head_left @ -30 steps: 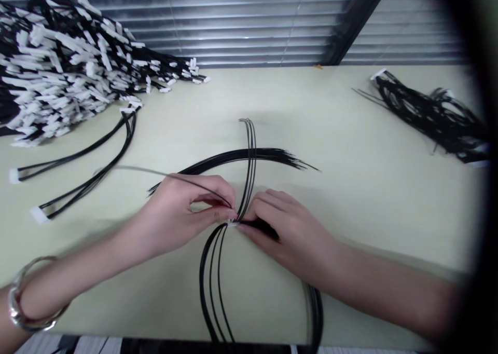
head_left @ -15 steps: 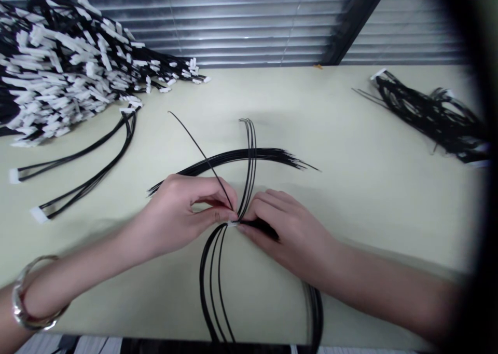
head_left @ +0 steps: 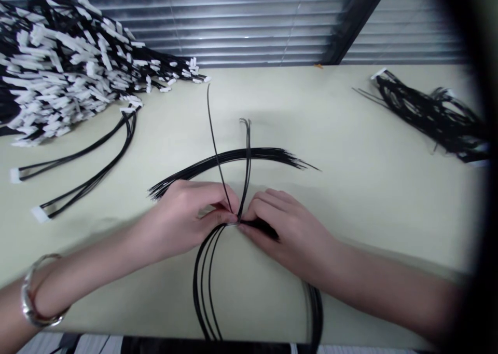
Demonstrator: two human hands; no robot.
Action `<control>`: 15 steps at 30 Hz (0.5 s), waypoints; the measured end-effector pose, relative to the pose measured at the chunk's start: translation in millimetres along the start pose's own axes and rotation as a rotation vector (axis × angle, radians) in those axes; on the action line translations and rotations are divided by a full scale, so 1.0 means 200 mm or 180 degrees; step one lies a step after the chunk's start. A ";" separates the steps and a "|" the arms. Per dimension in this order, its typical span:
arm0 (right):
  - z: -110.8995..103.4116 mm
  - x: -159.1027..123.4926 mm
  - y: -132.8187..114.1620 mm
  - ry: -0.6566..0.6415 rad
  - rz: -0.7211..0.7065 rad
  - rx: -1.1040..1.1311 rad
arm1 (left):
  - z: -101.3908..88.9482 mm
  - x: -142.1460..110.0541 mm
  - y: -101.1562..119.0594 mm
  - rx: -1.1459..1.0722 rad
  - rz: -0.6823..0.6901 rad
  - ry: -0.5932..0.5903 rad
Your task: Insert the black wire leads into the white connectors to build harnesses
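At the centre of the frame, the left hand (head_left: 182, 214) pinches a single black wire (head_left: 215, 146) close to a small connector (head_left: 232, 224), a short grip that allows fine control. The right hand (head_left: 291, 234) grasps gathered wires beside it, probably steadying the connector, mostly hidden by fingers. The loose wire bundle (head_left: 268, 153) lies just above, within reach.

The small white plastic connector (head_left: 232, 223) between the hands is mostly covered by fingertips, its slots too small to make out. The right hand (head_left: 278, 221) hides part of the black wire bundle (head_left: 265, 227) in its grip. The left hand (head_left: 194, 208) covers part of the fanned black wires (head_left: 233, 155) lying behind it. The bottom edge cuts off the looped black wires (head_left: 196, 291). Dark blur swallows the far end of the tangled black harness pile (head_left: 424, 110).
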State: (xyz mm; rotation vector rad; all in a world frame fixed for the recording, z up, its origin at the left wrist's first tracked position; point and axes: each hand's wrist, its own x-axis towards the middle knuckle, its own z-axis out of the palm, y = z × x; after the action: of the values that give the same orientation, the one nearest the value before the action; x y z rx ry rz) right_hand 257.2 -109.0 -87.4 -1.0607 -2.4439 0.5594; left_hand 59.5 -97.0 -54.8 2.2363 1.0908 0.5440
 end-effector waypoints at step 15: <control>0.00 0.00 0.00 0.0017 0.0033 0.0025 | -0.40 0.02 -0.15 0.1591 -0.0541 -0.0109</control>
State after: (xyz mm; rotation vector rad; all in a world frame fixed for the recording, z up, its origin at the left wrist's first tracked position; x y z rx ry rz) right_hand 257.4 -109.6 -86.3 -1.0710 -2.4309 0.5682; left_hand -1.9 -54.3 -14.5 2.5186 1.5117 0.1690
